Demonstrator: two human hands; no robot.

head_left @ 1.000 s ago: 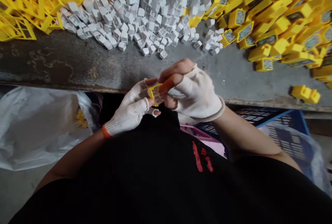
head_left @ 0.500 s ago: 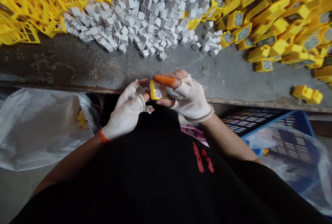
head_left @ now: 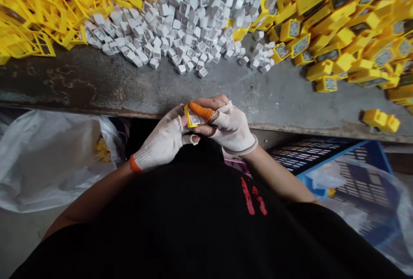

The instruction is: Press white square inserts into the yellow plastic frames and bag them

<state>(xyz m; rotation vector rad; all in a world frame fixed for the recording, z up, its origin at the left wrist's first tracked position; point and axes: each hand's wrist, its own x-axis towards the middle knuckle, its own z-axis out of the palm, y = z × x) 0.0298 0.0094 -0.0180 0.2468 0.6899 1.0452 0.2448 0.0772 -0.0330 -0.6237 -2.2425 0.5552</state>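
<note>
head view, looking straight down over a black t-shirt (head_left: 180, 227) with a red printed mark (head_left: 248, 196) on its front. both forearms angled inward from the lower corners, wrists low, hands meeting just in front of the chest and just below the edge of a worn grey bench (head_left: 97, 85). left hand (head_left: 163, 141) in a white knit glove (head_left: 158, 147), orange cuff at the wrist, fingers curled around one side of a small yellow plastic frame (head_left: 187, 117) with a white insert. right hand (head_left: 230, 126) pressing in from the other side, narrow pinch, an orange finger cot (head_left: 200, 111) lying across the frame's face. frame gripped by both hands, just right of centre in the frame of view, close to the bench edge. upper middle: heap of white plastic cubes (head_left: 180, 20) on the bench. upper left: tangle of yellow lattice frames (head_left: 41, 25). upper right: pile of yellow boxes (head_left: 335, 25) with grey windows, one loose yellow piece (head_left: 380, 120) apart at the right. lower left: white plastic bag (head_left: 48, 162). lower right: blue crate (head_left: 316, 158) beside a clear plastic bag (head_left: 364, 197).
</note>
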